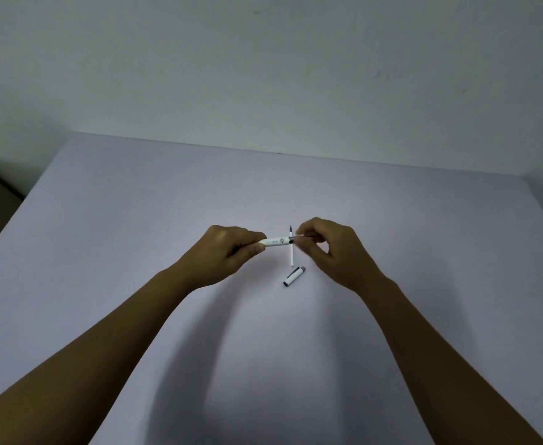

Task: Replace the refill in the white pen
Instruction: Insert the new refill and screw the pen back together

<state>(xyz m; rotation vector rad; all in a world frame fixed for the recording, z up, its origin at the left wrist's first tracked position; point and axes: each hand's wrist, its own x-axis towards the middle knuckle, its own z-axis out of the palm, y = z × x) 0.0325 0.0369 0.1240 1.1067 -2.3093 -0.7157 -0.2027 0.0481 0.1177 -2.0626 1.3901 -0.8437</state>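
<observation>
Lying nearest on the pale counter [103, 252], around its middle, is the pen cap [294, 276], with a refill [292, 252] just beyond it pointing toward the far edge. Above them the left hand [228, 252] has its grip clamped on the white pen [276, 242] barrel, held level. The right hand [334, 252] pinches the pen's other end.

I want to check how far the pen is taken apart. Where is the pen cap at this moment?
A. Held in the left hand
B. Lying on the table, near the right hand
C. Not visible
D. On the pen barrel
B: the pen cap lies alone on the table, just below the spare refill, while the left hand and right hand hold the pen barrel.
</observation>
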